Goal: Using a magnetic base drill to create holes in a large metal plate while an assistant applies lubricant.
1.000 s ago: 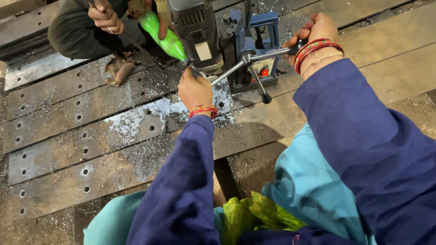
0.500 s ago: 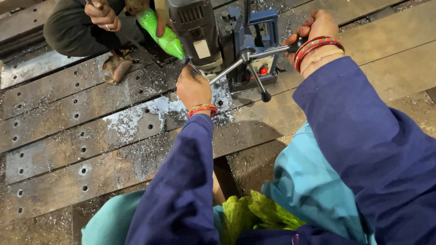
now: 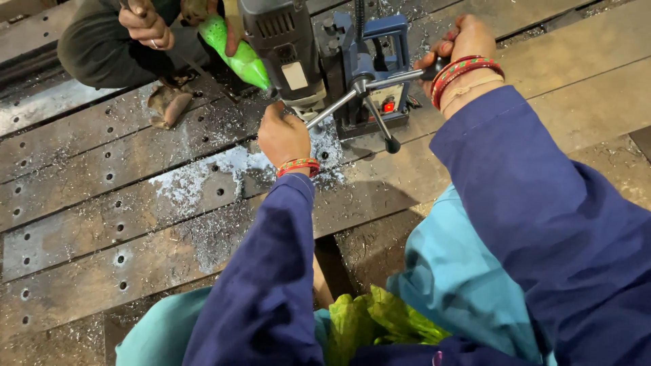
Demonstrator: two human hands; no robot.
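Blue-and-grey magnetic drill press (image 3: pixel 325 61) standing upright on long grey punched steel plates (image 3: pixel 102 176), between both hands. Right hand (image 3: pixel 461 47) clamped on the steel feed lever (image 3: pixel 380 85), for downward pressure. Left hand (image 3: pixel 283 135) closed at the drill's base beside the cutter, contents hidden. Beyond, a co-worker's hand (image 3: pixel 146 24) aiming a green squeeze bottle (image 3: pixel 237 54) there, apparently as coolant.

Right hand (image 3: pixel 460 47) grips the drill's feed handle (image 3: pixel 400 78); left hand (image 3: pixel 283 135) beside its bit.
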